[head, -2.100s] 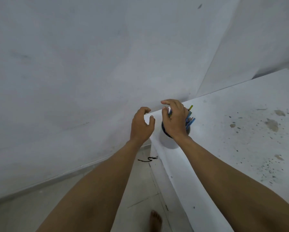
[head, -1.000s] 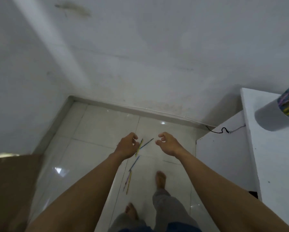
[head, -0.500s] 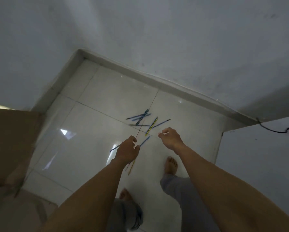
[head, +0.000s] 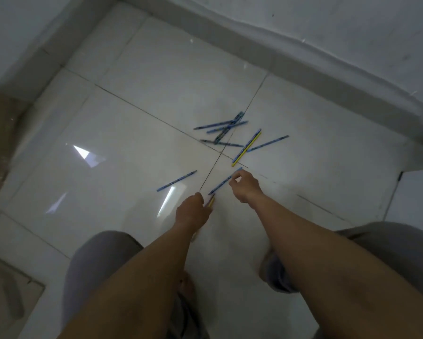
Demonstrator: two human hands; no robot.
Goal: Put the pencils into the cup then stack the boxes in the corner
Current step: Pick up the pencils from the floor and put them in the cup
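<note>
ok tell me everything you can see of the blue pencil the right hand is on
The blue pencil is thin and straight, blue with faint paler markings, material unclear. It lies flat on the glossy white tile floor, slanting from lower left to upper right. The right hand pinches its upper end with the fingertips; whether it has lifted is unclear. Its lower end points toward a yellow pencil at the left hand.

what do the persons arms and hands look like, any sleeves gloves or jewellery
Both forearms are bare, with no sleeves reaching into view. The left hand and the right hand wear no gloves, and no rings, watch or bracelets show on the visible sides. The only clothing in view is grey trousers over the knees.
</note>
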